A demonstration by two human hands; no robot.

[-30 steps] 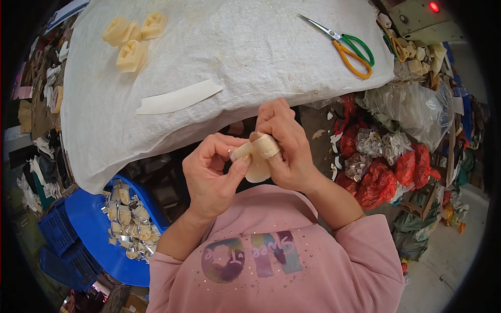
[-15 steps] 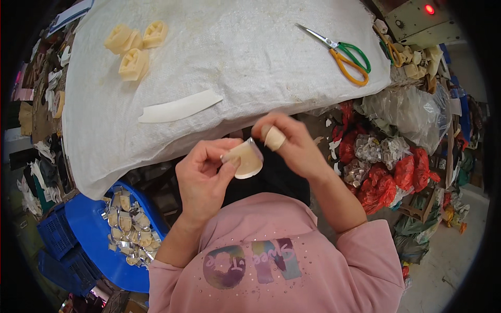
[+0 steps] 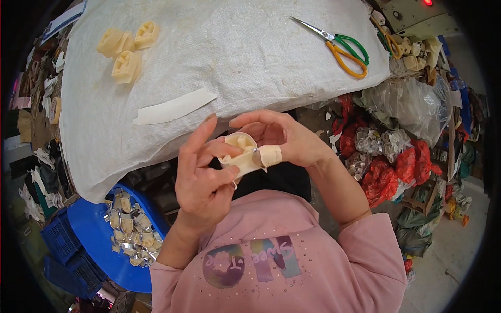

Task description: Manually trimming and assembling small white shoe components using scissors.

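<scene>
Just beyond my lap, a cream plastic piece [image 3: 244, 163] that looks like a hollow shoe heel is held between both hands, with a shiny edge showing at its right side. My left hand [image 3: 201, 185] is closed on it: the thumb presses the near face and a finger reaches into the hollow. My right hand [image 3: 295, 136] meets its right side with a thumb wrapped in beige tape [image 3: 271, 155]; the fingers curl around the far side, partly hidden. A curved white strip [image 3: 175, 107] lies on the cloth-covered table [image 3: 229, 57], beyond my left hand.
Several similar cream heels [image 3: 125, 68] sit at the table's far left. Scissors [image 3: 344, 49] with green and orange handles lie open at the right. At lower left, a blue tub [image 3: 88, 229] holds several shiny-edged pieces [image 3: 128, 224]. Red plastic bags [image 3: 378, 185] crowd the floor at right.
The heel has been turned so its hollow now shows. My right hand has opened out and come around the heel's far side; my left fingers have stretched over it.
</scene>
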